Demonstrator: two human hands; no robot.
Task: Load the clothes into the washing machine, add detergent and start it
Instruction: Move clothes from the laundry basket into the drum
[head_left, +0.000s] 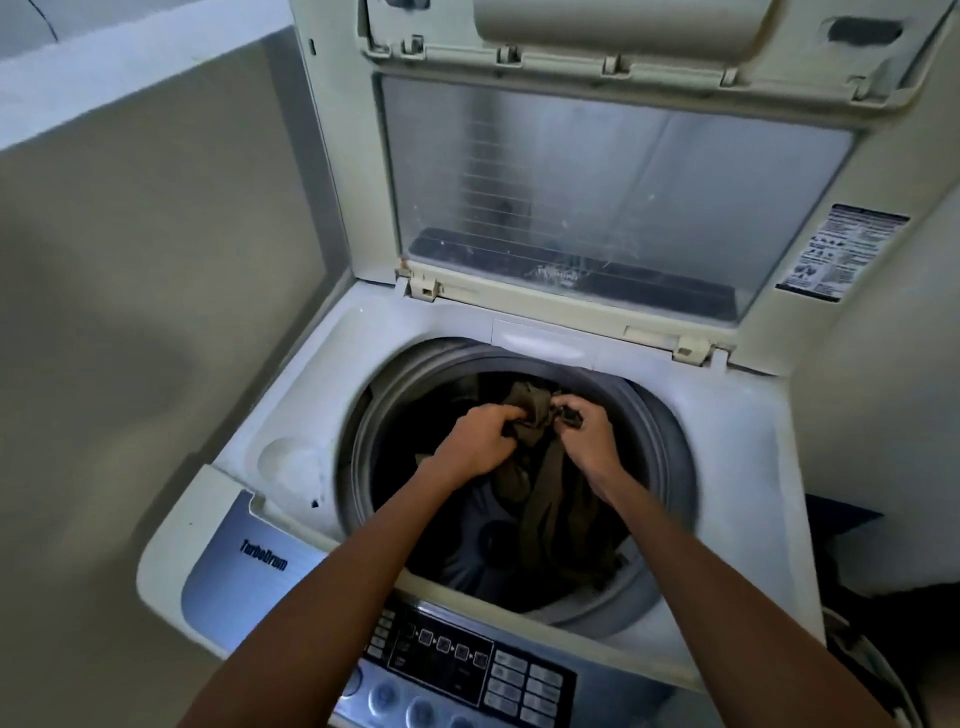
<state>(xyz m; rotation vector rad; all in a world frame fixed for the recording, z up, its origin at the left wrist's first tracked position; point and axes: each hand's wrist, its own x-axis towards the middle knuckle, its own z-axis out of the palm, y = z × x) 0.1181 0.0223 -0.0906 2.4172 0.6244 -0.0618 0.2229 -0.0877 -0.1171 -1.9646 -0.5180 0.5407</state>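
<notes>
Right now both hands are over the mouth of the drum (672, 447), the grey-rimmed round opening in the top of the white washing machine (311, 395). The left hand (480, 441) and the right hand (589, 434) sit close together above the far half of the drum, each with its fingers curled into a bunched olive-brown garment (540, 499). They grip it at its top, the left hand on its left side and the right hand on its right. The rest of that garment hangs down from the hands into the drum, trailing toward the near rim. Beneath it, deeper in the drum, lies a blue-grey piece of clothing (475, 545) among darker laundry too dim to make out. Behind the drum the lid (597, 197) stands raised, its clear window facing forward. A printed sticker (841, 249) is fixed to the lid's frame, up and to the right of the drum. In front of the drum runs the control panel (452, 660) with rows of buttons, both forearms crossing above it, and the TurboDrum lettering (263, 555) sits at its left end. Left of the drum, a shallow round recess (285, 457) is moulded into the machine's top. A plain wall (130, 312) stands farther left.
</notes>
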